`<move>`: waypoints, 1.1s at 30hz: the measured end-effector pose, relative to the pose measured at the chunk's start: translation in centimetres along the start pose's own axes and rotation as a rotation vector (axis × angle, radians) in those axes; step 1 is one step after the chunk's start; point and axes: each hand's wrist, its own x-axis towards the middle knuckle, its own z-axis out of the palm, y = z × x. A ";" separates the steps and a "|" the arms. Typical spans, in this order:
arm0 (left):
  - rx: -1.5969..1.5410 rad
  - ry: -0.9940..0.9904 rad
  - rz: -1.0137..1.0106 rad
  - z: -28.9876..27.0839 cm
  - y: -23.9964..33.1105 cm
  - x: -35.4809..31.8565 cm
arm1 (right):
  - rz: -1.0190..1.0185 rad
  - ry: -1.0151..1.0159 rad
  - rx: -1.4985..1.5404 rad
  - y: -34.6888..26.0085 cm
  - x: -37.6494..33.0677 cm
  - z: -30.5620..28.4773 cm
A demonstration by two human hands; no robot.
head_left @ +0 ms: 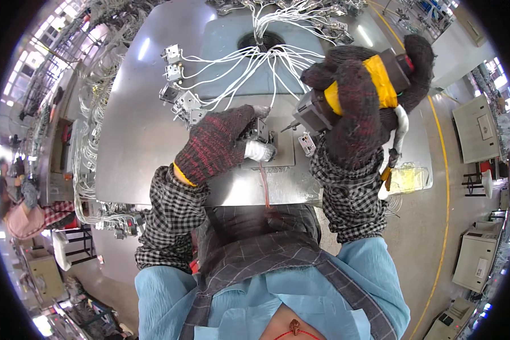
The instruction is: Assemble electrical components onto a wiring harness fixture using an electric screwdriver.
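fastening a small wired part on a metal bench, held left, driven from the right.
the small grey component (pixel 260 131) is pinned on a flat fixture plate (pixel 280 158) near the bench's front edge by the closed left hand (pixel 218 144); the part should be kept square and steady. the powered screwdriver (pixel 345 93) with yellow tape is gripped by the right hand (pixel 362 96), its tip (pixel 286 127) best held in line. white wires (pixel 249 62) fan away behind.
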 end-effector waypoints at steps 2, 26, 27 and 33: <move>-0.010 -0.015 -0.028 -0.2 0.7 0.5 | 0.040 0.060 -0.077 0.2 -0.3 0.2; 0.820 0.176 0.087 -3.2 -1.1 -2.3 | 0.097 -0.116 0.172 0.2 -2.2 0.5; 0.831 0.147 0.078 -3.3 -1.2 -2.4 | 0.092 -0.114 0.170 0.2 -2.2 0.6; -0.343 0.109 -0.091 -1.0 0.7 -3.0 | 0.076 -0.100 0.160 0.4 -2.3 0.5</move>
